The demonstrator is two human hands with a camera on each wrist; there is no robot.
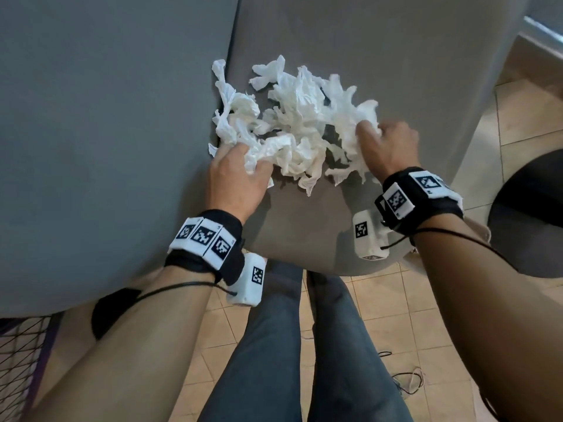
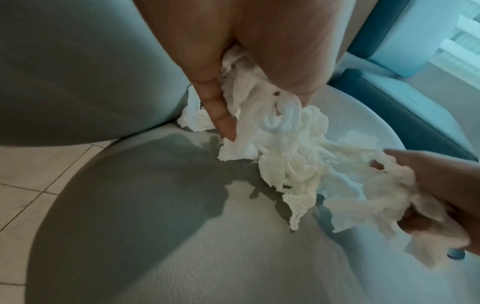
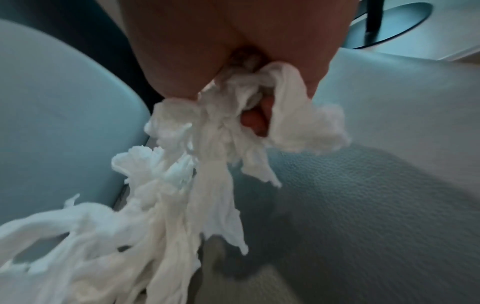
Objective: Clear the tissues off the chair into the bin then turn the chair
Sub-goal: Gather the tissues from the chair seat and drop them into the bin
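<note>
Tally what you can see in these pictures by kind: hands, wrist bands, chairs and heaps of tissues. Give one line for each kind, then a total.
Hands: 2, left hand and right hand, each gripping tissues
Wrist bands: 2, left band, right band
Chairs: 1, grey chair
Heaps of tissues: 1, white tissues; single sheets cannot be counted
Total: 6

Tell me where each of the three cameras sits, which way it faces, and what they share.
Head: worn high, facing down at the grey chair seat; both forearms, left hand, right hand and the legs show.
Left wrist: looks along the left hand, whose fingers grip the tissues; the right hand enters at the right.
Right wrist: looks along the right hand, which grips tissues above the seat.
Shared: all three show the white tissues on the grey seat.
</note>
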